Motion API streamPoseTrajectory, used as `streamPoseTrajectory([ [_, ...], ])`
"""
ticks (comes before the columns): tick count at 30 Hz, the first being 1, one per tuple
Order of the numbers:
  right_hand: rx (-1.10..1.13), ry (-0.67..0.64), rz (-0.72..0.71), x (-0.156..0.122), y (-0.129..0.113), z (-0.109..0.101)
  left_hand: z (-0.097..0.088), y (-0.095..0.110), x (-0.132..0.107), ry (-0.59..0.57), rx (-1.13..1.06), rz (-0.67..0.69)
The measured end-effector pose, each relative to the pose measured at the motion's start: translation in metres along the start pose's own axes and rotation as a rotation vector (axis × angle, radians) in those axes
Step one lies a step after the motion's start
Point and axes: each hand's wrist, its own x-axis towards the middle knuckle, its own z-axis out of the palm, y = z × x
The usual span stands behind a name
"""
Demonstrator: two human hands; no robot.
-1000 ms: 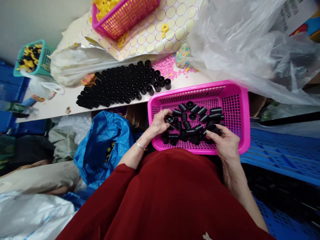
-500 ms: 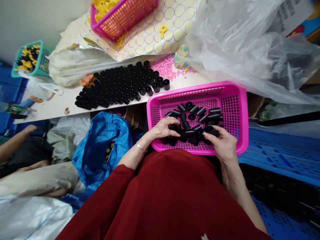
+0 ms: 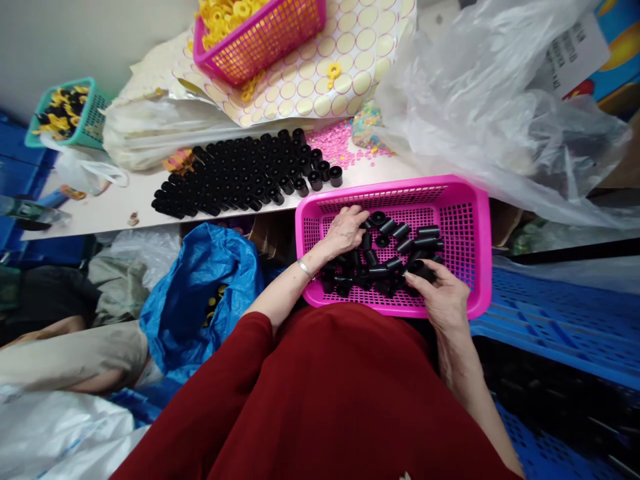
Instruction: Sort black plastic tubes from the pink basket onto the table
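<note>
A pink plastic basket (image 3: 483, 250) in front of my body holds a loose heap of short black plastic tubes (image 3: 379, 271). My left hand (image 3: 345, 233) reaches into its far left part, fingers bent down and closed around a black tube that they mostly cover. At the right side of the heap, my right hand (image 3: 445, 290) pinches another black tube (image 3: 419, 269) between thumb and fingers, its round end facing up. Beyond the basket, many more black tubes (image 3: 250, 170) stand upright in tight rows on the white table (image 3: 113, 210).
A pink basket of yellow parts (image 3: 260, 43) sits on a sticker sheet (image 3: 305, 87). Pink beads (image 3: 335, 143) lie near the rows. Clear plastic bags (image 3: 480, 107) hang over the right. A blue sack (image 3: 200, 300) stands at left, beside another person's leg (image 3: 75, 357).
My left hand has moved away from my body, from the near heap toward the far left part of the basket. My right hand keeps its tube and has barely moved.
</note>
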Motion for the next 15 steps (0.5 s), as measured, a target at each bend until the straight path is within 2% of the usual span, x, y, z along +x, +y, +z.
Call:
streamPoseTrajectory([
  [4, 0.021, 0.035, -0.025, 0.0000, 0.0018, 0.0003, 0.0081, 0.0023, 0.0041, -0.078, -0.020, -0.011],
  [12, 0.036, -0.006, 0.016, -0.0020, -0.0026, 0.0017, 0.0091, -0.0014, -0.0002, -0.083, -0.119, -0.047],
  [15, 0.046, 0.008, 0.036, -0.0018, -0.0022, 0.0027, 0.0076, -0.0037, -0.0027, -0.040, -0.167, -0.062],
])
